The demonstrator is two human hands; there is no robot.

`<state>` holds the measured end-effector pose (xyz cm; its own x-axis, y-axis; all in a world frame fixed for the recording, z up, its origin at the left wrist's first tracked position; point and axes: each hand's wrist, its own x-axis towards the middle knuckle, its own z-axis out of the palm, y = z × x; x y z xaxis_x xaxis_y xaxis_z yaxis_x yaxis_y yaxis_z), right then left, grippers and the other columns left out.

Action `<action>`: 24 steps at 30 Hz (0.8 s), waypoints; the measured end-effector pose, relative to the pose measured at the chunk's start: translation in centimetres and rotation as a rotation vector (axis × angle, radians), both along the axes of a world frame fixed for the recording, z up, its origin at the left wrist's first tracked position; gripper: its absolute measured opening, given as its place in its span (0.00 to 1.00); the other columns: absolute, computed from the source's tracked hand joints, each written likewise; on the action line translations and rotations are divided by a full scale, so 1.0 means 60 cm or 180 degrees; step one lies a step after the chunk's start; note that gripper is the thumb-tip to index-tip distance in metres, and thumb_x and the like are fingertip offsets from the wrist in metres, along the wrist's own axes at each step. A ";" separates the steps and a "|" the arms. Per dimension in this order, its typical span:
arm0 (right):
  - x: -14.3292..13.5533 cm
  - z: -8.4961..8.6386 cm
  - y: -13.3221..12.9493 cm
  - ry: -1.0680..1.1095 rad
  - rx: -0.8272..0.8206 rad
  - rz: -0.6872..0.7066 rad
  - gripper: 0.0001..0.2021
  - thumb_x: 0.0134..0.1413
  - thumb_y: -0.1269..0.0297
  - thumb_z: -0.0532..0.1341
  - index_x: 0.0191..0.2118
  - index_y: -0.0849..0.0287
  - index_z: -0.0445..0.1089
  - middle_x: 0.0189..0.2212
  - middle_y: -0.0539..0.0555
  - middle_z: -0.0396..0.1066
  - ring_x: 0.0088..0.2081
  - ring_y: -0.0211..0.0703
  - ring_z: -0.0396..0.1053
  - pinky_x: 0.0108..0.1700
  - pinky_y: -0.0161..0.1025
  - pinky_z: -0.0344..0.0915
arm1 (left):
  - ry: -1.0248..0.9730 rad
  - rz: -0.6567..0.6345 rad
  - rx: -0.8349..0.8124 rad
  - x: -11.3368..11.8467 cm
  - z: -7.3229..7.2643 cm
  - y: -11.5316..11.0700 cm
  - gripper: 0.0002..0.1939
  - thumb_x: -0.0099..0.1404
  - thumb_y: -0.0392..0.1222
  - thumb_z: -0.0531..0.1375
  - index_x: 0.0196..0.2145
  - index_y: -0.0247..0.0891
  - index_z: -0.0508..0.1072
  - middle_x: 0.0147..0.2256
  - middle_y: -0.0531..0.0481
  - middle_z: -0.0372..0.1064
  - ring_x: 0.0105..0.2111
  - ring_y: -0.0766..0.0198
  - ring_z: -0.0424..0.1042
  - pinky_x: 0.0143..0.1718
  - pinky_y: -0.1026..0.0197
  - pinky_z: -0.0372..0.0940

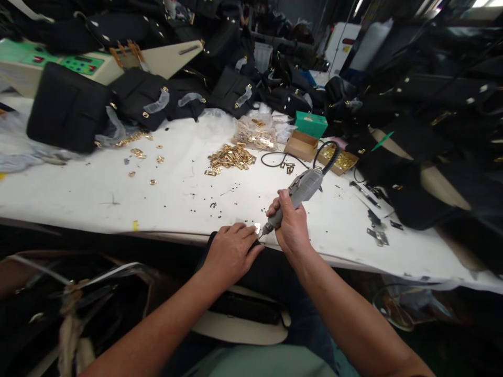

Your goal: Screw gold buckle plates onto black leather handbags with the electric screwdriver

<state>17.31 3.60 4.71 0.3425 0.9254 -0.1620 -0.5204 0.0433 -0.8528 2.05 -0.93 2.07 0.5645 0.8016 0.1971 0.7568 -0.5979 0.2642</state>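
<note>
My right hand (pixel 291 222) is wrapped round a grey electric screwdriver (pixel 304 186), tilted with its tip down to the left. The tip meets a small shiny metal plate (pixel 257 228) at the table's front edge. Beside it my left hand (pixel 231 248) grips the edge of a black bag (pixel 212 242), its fingers over the top and the thumb near the screwdriver tip. Most of the bag is hidden under my hands and below the table edge. A cream-edged black piece (pixel 239 329) lies over my lap.
On the white table (pixel 173 157) lie a pile of gold metal fittings (pixel 231 158), a bag of fittings (pixel 255 135) and scattered small black bits. A box (pixel 338 158) of gold parts stands behind the screwdriver. Black bags (pixel 68 107) line the back, with more at right.
</note>
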 end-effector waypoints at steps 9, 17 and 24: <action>-0.014 -0.003 -0.006 -0.0023 -0.0045 0.0014 0.20 0.48 0.50 0.72 0.34 0.58 0.67 0.22 0.44 0.65 0.22 0.33 0.63 0.23 0.30 0.61 | 0.0036 0.0022 -0.0027 -0.001 0.000 0.001 0.11 0.71 0.44 0.59 0.48 0.43 0.76 0.51 0.48 0.76 0.52 0.52 0.70 0.46 0.48 0.66; -0.013 -0.008 -0.008 0.0007 -0.0058 -0.0037 0.18 0.48 0.52 0.72 0.34 0.58 0.67 0.23 0.44 0.66 0.22 0.33 0.63 0.23 0.30 0.61 | -0.0037 0.0025 0.0084 0.000 -0.005 0.001 0.12 0.72 0.42 0.58 0.49 0.42 0.77 0.51 0.47 0.77 0.51 0.53 0.71 0.46 0.47 0.66; -0.013 -0.006 -0.008 -0.0028 -0.0036 -0.0071 0.19 0.48 0.50 0.72 0.35 0.58 0.68 0.22 0.44 0.65 0.22 0.33 0.63 0.24 0.31 0.62 | -0.0021 0.0041 0.0055 -0.001 -0.007 0.002 0.12 0.73 0.43 0.56 0.49 0.42 0.77 0.52 0.50 0.76 0.52 0.53 0.71 0.46 0.47 0.65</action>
<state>16.54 3.10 4.37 0.3644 0.9157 -0.1693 -0.5120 0.0451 -0.8578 2.01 -0.80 1.64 0.5528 0.8052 0.2147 0.7627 -0.5927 0.2589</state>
